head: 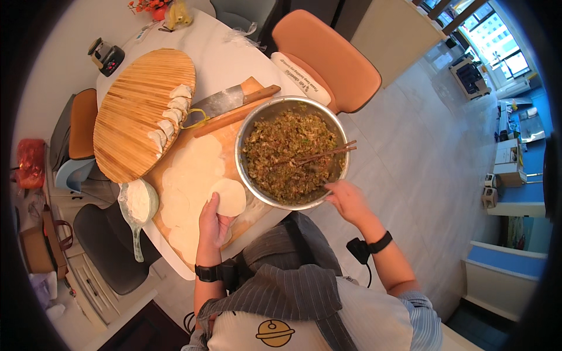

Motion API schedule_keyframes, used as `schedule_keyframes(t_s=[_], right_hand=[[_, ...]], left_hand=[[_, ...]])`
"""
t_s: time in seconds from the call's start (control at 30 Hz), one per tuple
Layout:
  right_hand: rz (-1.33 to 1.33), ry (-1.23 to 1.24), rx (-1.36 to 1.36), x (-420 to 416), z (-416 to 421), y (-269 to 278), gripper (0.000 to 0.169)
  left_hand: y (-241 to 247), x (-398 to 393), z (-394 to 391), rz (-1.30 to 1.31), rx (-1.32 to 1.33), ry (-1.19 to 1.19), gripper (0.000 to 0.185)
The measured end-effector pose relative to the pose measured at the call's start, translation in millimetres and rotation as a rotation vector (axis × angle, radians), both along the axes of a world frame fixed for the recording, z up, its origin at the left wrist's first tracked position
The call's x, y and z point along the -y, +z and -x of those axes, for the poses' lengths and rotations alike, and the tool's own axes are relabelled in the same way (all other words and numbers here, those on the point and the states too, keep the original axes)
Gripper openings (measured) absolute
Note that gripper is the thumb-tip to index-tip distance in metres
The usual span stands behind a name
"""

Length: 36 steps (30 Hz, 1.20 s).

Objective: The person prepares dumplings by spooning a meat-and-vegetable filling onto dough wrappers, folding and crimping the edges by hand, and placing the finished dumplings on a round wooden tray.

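Observation:
My left hand [214, 221] holds a round dumpling wrapper [232, 197] flat, thumb on its edge. The wrapper is above a wooden board [259, 228] bearing a stack or sheet of overlapping wrappers [186, 193]. My right hand [349, 201] is at the near right rim of a steel bowl [239, 164], fingers pinched on what looks like a thin metal utensil handle [326, 180]; its lower end is hidden in the chopped filling [285, 145]. Wooden chopsticks [347, 149] lie across the filling, their ends past the rim.
Several folded dumplings [172, 115] line the right edge of a round slatted tray [131, 109]. A cleaver [224, 102] and a rolling pin [219, 123] lie behind the wrappers. A handled scoop [153, 204] of flour [137, 202] stands left. An orange chair [325, 48] borders the table.

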State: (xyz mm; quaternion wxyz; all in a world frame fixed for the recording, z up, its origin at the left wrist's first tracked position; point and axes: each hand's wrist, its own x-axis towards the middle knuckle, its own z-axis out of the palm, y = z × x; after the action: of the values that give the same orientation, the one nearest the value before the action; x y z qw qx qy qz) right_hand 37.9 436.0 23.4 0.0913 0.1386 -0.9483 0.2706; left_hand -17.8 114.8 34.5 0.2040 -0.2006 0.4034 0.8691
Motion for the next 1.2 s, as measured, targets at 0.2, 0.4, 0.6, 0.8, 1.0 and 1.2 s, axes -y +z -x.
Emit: schedule_keyframes(t_s=[0.2,0.4,0.6,0.8,1.0,1.2], right_hand=[[-0.123,0.041,0.066,-2.0,10.8,-6.1,0.024],[0.002,0.197,0.008,11.4,-15.6,30.7,0.021],[-0.007,0.22,0.038,9.6,-4.5,8.5,0.019],[-0.109,0.012,-0.049,-17.2,7.2,17.1,0.016],[-0.027,0.02,-0.126,2.4,-8.2,-0.2,0.013],[0.071,-0.198,-0.074,13.6,-19.9,-3.2,0.012]], left_hand=[[2.1,-5.4,1.2,0.059,0.029,0.032,0.038],[-2.2,-4.8,1.0,0.066,0.042,-0.003,0.038],[0.4,-16.5,4.8,0.058,0.068,-0.01,0.038],[6.8,-6.1,4.7,0.106,0.064,-0.02,0.037],[5.1,-1.3,-1.2,0.159,0.085,-0.031,0.038],[8.2,10.6,-6.6,0.15,0.074,-0.028,0.04]])
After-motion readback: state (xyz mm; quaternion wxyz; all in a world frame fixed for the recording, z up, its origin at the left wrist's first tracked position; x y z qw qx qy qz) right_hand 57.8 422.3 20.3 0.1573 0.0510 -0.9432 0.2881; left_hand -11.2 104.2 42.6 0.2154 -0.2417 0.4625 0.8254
